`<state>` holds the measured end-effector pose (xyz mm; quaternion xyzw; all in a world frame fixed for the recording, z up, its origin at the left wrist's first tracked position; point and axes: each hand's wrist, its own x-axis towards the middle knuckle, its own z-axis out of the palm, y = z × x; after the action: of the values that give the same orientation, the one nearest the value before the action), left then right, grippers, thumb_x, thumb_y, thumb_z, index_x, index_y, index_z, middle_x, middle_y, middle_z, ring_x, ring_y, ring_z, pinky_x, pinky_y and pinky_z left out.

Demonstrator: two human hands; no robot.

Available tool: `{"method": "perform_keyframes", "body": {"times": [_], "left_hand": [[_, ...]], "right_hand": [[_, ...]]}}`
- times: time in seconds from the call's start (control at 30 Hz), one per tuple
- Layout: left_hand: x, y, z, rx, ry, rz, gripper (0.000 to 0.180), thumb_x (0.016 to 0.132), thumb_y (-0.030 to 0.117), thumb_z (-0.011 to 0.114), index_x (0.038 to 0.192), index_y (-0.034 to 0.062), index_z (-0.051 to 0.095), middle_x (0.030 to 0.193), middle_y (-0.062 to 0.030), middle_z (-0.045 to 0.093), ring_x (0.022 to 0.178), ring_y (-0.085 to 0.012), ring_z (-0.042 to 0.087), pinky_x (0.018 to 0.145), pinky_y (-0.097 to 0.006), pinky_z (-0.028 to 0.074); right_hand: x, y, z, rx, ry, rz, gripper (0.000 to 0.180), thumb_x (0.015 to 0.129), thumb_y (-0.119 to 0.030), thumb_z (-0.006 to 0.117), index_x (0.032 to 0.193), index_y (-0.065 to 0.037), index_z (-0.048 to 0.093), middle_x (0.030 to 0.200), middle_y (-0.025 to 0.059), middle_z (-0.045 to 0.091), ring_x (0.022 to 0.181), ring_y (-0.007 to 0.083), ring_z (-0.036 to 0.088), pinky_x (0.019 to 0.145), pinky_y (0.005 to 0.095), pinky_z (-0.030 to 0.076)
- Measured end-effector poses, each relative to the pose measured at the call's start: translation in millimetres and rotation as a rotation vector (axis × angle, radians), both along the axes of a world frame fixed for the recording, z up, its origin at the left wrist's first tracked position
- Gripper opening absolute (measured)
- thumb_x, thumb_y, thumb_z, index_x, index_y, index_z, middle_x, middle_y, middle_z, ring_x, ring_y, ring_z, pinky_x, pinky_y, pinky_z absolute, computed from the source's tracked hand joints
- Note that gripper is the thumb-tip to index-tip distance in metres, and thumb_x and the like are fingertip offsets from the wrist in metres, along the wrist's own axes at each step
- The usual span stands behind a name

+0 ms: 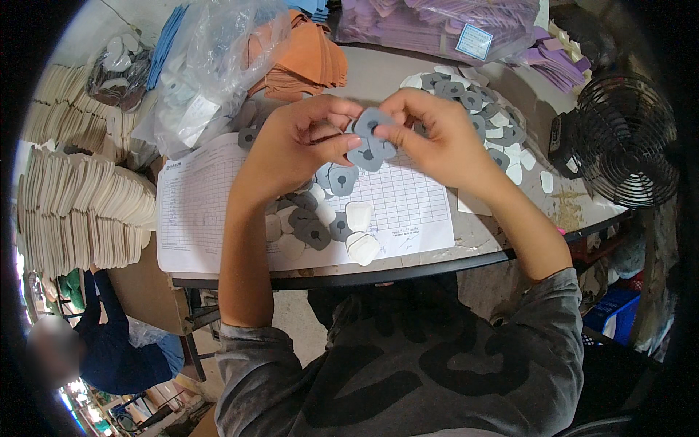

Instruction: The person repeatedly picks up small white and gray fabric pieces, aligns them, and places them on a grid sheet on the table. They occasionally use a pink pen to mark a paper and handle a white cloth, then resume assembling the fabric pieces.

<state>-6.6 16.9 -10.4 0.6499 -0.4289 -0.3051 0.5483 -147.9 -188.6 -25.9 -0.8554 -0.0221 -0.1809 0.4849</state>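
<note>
Above the printed sheets on the table, my left hand and my right hand meet. Between them are a few flat grey pieces, rounded, with keyhole-shaped cutouts. My left thumb and fingers pinch their left side, while my right thumb presses on the upper piece. Below the hands, more grey cutout pieces lie mixed with white rounded pieces on the paper. Beyond my right hand spreads a larger pile of grey and white pieces.
A black fan stands at the right. Clear plastic bags, orange sheets and bagged purple sheets line the far side. Tall stacks of cream pieces rise at the left. Another person is at the lower left.
</note>
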Motion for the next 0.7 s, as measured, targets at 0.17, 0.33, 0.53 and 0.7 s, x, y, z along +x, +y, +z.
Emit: {"method": "perform_keyframes", "body": {"times": [0.17, 0.33, 0.53, 0.7], "left_hand": [[1.2, -1.2, -0.4, -0.031, -0.042, 0.019, 0.030, 0.096, -0.003, 0.077, 0.126, -0.0008, 0.072, 0.108, -0.0053, 0.075, 0.094, -0.0107, 0.075, 0.080, -0.023, 0.061], [2.6, -2.9, -4.4, -0.079, -0.143, 0.059, 0.034, 0.094, -0.003, 0.079, 0.127, 0.0020, 0.073, 0.100, -0.0021, 0.074, 0.090, -0.0075, 0.073, 0.077, -0.021, 0.059], [0.2, -8.4, -8.9, -0.093, -0.163, 0.125, 0.032, 0.091, -0.002, 0.081, 0.122, -0.0002, 0.073, 0.092, -0.0027, 0.076, 0.084, -0.0055, 0.071, 0.074, -0.020, 0.053], [-5.2, -10.3, -8.1, -0.075, -0.050, 0.136, 0.033, 0.089, 0.001, 0.084, 0.121, 0.0017, 0.073, 0.096, -0.0044, 0.077, 0.088, -0.0101, 0.072, 0.077, -0.025, 0.056]], "right_hand": [[5.9, -19.2, 6.5, -0.002, -0.176, -0.104, 0.017, 0.097, -0.016, 0.078, 0.110, -0.005, 0.074, 0.071, 0.0027, 0.063, 0.065, 0.0128, 0.060, 0.060, 0.0320, 0.047], [-5.8, -58.0, 26.3, -0.588, -0.086, -0.293, 0.023, 0.099, -0.021, 0.077, 0.114, -0.004, 0.073, 0.081, 0.0075, 0.072, 0.071, 0.0124, 0.066, 0.064, 0.0304, 0.049], [-2.1, -29.9, 18.7, -0.303, -0.167, -0.106, 0.024, 0.098, -0.027, 0.076, 0.109, -0.006, 0.073, 0.079, 0.0083, 0.072, 0.073, 0.0219, 0.069, 0.065, 0.0330, 0.052], [-3.3, -6.4, 11.7, -0.148, -0.075, 0.029, 0.022, 0.094, -0.020, 0.079, 0.108, -0.004, 0.072, 0.083, 0.0151, 0.072, 0.073, 0.0301, 0.070, 0.068, 0.0391, 0.054]]}}
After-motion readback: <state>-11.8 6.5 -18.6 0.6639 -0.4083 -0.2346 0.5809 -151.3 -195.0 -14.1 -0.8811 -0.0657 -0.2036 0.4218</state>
